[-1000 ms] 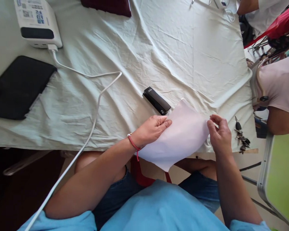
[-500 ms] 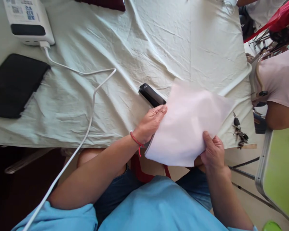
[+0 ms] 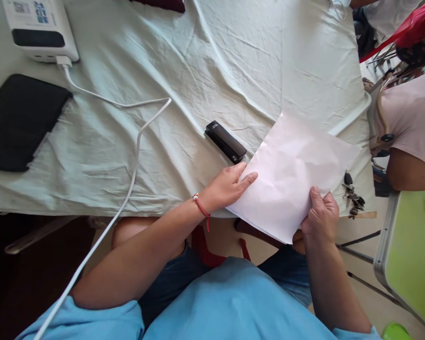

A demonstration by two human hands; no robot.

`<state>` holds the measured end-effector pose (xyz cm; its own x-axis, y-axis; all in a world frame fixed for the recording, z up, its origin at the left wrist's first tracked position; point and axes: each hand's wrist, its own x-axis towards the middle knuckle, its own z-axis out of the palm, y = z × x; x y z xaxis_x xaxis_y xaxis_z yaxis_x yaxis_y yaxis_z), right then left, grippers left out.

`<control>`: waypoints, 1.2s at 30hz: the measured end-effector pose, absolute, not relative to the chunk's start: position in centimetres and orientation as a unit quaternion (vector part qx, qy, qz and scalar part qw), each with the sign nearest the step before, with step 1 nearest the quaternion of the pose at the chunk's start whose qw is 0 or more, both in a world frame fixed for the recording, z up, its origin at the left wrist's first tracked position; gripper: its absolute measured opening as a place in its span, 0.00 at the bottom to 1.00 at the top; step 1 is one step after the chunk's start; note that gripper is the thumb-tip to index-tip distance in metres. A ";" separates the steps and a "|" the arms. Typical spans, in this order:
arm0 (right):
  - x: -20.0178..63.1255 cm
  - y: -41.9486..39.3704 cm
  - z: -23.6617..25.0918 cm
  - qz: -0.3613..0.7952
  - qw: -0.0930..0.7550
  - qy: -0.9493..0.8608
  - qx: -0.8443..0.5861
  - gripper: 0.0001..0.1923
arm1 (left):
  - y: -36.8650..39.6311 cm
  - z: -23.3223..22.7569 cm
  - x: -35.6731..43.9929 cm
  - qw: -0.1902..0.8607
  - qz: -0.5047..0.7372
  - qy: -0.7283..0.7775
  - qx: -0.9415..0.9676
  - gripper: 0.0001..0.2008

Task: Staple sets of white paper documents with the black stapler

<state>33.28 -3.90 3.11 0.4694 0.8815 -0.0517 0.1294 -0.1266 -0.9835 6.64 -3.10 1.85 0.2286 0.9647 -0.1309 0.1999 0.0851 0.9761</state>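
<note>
At table edge, left hand [image 3: 230, 189] flat on paper [image 3: 292, 174], right hand [image 3: 320, 217] — seemingly — pinching it

The sheet of paper [image 3: 293, 174] under both hands is thin, matt and pale, with faint creases across its face. It lies on a table cloth [image 3: 212, 71] of soft woven fabric, pale green-grey, dull and heavily wrinkled, draped over the table's near edge. Beside the sheet's left corner the small black case [image 3: 225, 141] looks like smooth plastic with a slight sheen. The keys [image 3: 352, 196] near the cloth's right near corner are dark metal and plastic. The cable [image 3: 134, 141] is glossy white plastic, as is the power bank [image 3: 38, 28]. The black pad [image 3: 17, 120] at the left edge looks matt.
</note>
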 end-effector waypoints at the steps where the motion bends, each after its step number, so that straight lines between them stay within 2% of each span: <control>1: 33.3 -3.7 3.1 0.336 0.551 -0.380 -0.663 0.14 | -3.1 1.9 6.7 0.530 0.348 0.508 0.583 0.16; 3: 33.4 -3.3 3.0 0.323 0.567 -0.375 -0.658 0.12 | -3.1 1.9 6.8 0.534 0.322 0.506 0.595 0.13; 9: 34.0 -2.1 2.5 0.305 0.595 -0.366 -0.647 0.13 | -2.8 2.6 5.3 0.532 0.306 0.521 0.594 0.16; 10: 34.2 -1.8 2.4 0.308 0.593 -0.365 -0.649 0.13 | -2.8 2.7 5.0 0.530 0.315 0.517 0.594 0.20; 13: 34.8 -1.3 2.0 0.337 0.570 -0.344 -0.666 0.15 | -3.0 2.8 4.2 0.561 0.338 0.466 0.595 0.44; 15: 35.2 -1.1 1.8 0.359 0.556 -0.321 -0.677 0.16 | -3.1 2.7 4.0 0.587 0.349 0.416 0.601 0.50; 17: 35.6 -1.1 1.6 0.376 0.547 -0.305 -0.683 0.16 | -3.3 2.5 3.9 0.582 0.350 0.380 0.628 0.47; 23: 36.6 -1.0 0.8 0.386 0.537 -0.287 -0.692 0.15 | -3.1 2.1 3.9 0.527 0.351 0.383 0.673 0.30; 28: 37.0 -0.7 0.4 0.382 0.537 -0.284 -0.696 0.16 | -3.1 2.5 4.4 0.575 0.365 0.391 0.619 0.23; 36: 36.8 -0.7 0.7 0.393 0.533 -0.282 -0.694 0.15 | -3.2 3.2 4.7 0.626 0.388 0.363 0.571 0.20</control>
